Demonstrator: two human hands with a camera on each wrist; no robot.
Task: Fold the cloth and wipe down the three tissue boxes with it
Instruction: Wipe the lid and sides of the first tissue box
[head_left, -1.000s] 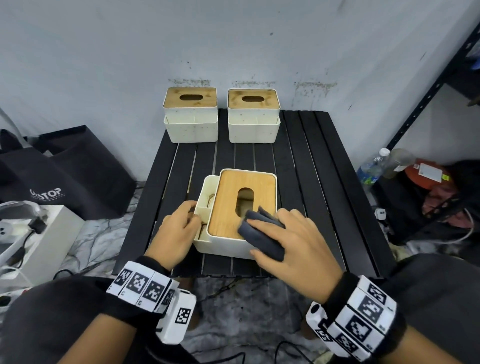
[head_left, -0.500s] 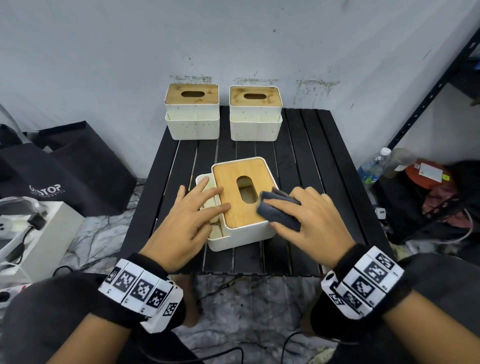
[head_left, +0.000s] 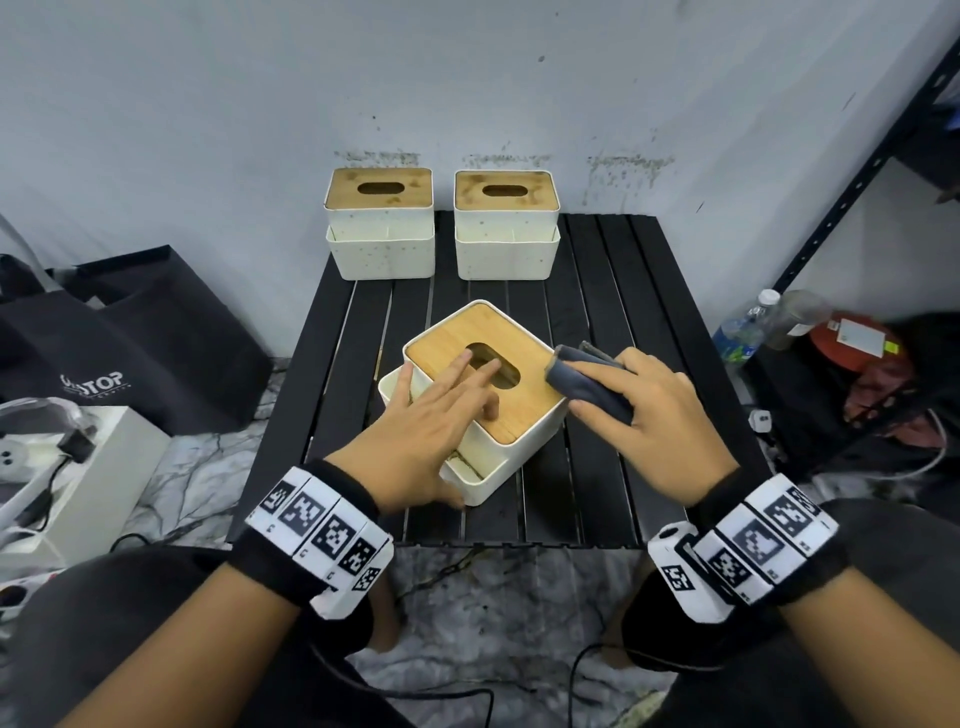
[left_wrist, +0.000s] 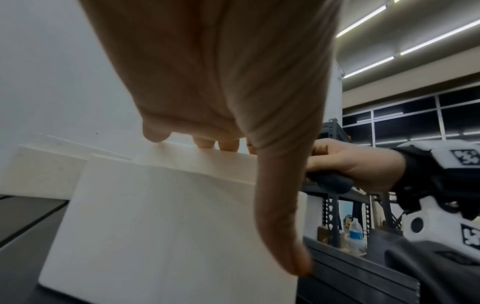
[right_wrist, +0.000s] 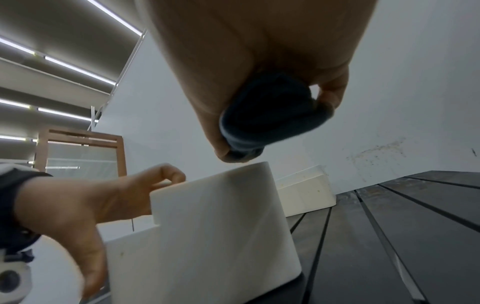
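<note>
The near tissue box (head_left: 519, 415), white with a wooden lid, sits turned at an angle on the black slatted table (head_left: 597, 291). My left hand (head_left: 436, 410) lies flat on the lid with its fingers straight over the slot, the thumb down the box's near side (left_wrist: 280, 226). My right hand (head_left: 639, 410) grips the folded dark cloth (head_left: 587, 384) and holds it at the box's right upper edge (right_wrist: 265, 117). Two more tissue boxes (head_left: 382, 228) (head_left: 506, 228) stand side by side at the table's back edge against the wall.
A black bag (head_left: 130, 338) and a white box with cables (head_left: 78, 467) lie on the floor to the left. Bottles (head_left: 743, 332) and clutter sit at the right beside a black shelf frame (head_left: 857, 182). The table's front edge is just before my wrists.
The near box has turned counter-clockwise. My left hand moved from the box's left side onto its lid. My right hand slid the cloth from the lid's front corner to its right edge.
</note>
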